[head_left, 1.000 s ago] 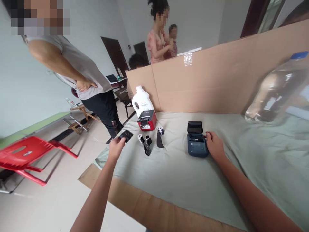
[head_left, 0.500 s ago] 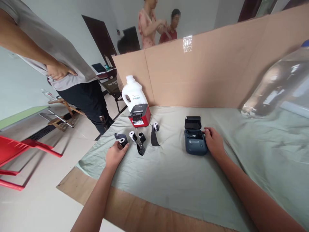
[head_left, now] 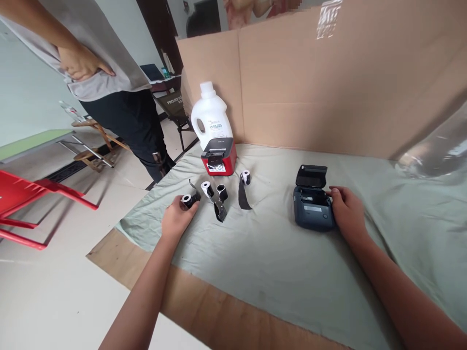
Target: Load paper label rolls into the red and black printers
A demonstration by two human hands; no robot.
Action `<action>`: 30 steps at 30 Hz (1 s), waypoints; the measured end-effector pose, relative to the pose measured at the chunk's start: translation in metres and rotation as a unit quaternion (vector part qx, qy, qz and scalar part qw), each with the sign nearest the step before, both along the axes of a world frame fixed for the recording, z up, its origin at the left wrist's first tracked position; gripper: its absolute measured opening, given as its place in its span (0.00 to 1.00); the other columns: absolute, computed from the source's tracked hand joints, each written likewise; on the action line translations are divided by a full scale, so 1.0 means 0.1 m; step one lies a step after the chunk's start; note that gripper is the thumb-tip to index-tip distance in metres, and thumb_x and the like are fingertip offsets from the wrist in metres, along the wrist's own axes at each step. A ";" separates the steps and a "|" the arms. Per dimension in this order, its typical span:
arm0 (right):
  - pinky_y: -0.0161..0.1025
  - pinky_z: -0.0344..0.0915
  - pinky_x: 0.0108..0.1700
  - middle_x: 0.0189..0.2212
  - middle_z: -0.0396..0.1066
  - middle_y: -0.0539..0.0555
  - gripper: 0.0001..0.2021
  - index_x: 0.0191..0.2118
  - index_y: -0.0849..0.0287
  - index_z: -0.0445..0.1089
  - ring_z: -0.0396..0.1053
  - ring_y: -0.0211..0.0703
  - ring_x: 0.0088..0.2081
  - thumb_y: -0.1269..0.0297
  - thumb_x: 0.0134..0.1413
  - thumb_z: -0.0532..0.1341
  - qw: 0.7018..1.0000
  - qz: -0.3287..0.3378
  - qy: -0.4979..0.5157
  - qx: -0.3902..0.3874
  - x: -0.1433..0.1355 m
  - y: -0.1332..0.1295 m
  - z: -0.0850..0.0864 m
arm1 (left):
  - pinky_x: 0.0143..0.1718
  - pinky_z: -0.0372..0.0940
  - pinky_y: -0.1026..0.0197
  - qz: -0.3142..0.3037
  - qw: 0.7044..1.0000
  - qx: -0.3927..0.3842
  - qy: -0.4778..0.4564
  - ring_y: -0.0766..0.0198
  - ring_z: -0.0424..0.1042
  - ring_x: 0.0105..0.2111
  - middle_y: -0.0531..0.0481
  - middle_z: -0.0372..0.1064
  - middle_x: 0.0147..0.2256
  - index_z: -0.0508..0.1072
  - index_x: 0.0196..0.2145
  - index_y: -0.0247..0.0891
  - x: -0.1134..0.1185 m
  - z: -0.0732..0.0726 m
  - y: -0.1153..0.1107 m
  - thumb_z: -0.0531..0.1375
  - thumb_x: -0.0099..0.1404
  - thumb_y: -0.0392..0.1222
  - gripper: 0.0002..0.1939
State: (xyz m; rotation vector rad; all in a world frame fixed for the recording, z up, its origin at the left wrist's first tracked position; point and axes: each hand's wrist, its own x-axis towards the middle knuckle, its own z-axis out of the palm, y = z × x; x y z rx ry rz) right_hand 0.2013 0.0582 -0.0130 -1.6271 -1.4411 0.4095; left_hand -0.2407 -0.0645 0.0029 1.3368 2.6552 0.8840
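In my left hand [head_left: 178, 214] a small roll of black label paper [head_left: 187, 200] is gripped at the table's left side, its white core facing me and a thin loose end sticking up behind. Just right of it lie two more black rolls [head_left: 206, 188], [head_left: 221, 191], with a dark strip trailing forward from them. Another roll [head_left: 245, 177] stands farther back, its dark tail [head_left: 243, 196] spread on the cloth. My right hand [head_left: 346, 211] is closed against the right side of a dark blue label printer [head_left: 314, 219], whose black lid [head_left: 311, 176] stands up.
A red and black printer [head_left: 223, 163] stands before a white detergent jug [head_left: 212, 116]. Behind runs a cardboard wall [head_left: 277, 87]; a large clear bottle [head_left: 430, 150] lies at right. A person [head_left: 120, 116] stands beyond the left edge, near a red folding chair [head_left: 69, 194].
My view has tipped downward. The left hand has turned its roll, and the loose end that lay spread behind it now shows as a thin upright strip. The right hand stays at the printer.
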 end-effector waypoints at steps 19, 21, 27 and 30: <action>0.44 0.65 0.46 0.40 0.80 0.63 0.18 0.46 0.61 0.74 0.75 0.50 0.42 0.58 0.60 0.52 1.000 -0.013 -0.011 -0.009 -0.06 -0.04 0.09 | 0.45 0.68 0.52 -0.181 0.950 -0.209 0.147 0.44 0.72 0.51 0.42 0.76 0.50 0.79 0.49 0.44 0.36 0.72 0.85 0.62 0.57 0.40 0.21; 0.43 0.65 0.46 0.40 0.80 0.63 0.17 0.46 0.61 0.73 0.75 0.50 0.42 0.58 0.60 0.52 1.000 -0.009 -0.006 -0.008 -0.05 -0.03 0.07 | 0.46 0.68 0.51 -0.193 0.948 -0.211 0.139 0.44 0.73 0.51 0.42 0.76 0.50 0.79 0.50 0.45 0.34 0.67 0.81 0.61 0.57 0.37 0.22; 0.43 0.64 0.47 0.41 0.79 0.63 0.17 0.47 0.61 0.73 0.74 0.49 0.43 0.58 0.61 0.53 1.000 0.007 0.019 0.001 -0.03 -0.01 0.02 | 0.48 0.67 0.52 -0.201 0.967 -0.032 0.156 0.47 0.74 0.47 0.43 0.78 0.46 0.78 0.52 0.43 0.38 0.84 0.57 0.60 0.62 0.39 0.21; 0.44 0.64 0.44 0.42 0.78 0.62 0.18 0.47 0.60 0.72 0.73 0.48 0.37 0.56 0.61 0.53 1.000 0.007 0.022 0.006 -0.01 0.00 0.01 | 0.46 0.67 0.55 -0.204 0.963 0.104 0.139 0.53 0.75 0.41 0.45 0.77 0.46 0.77 0.54 0.42 0.55 1.05 0.45 0.60 0.64 0.43 0.20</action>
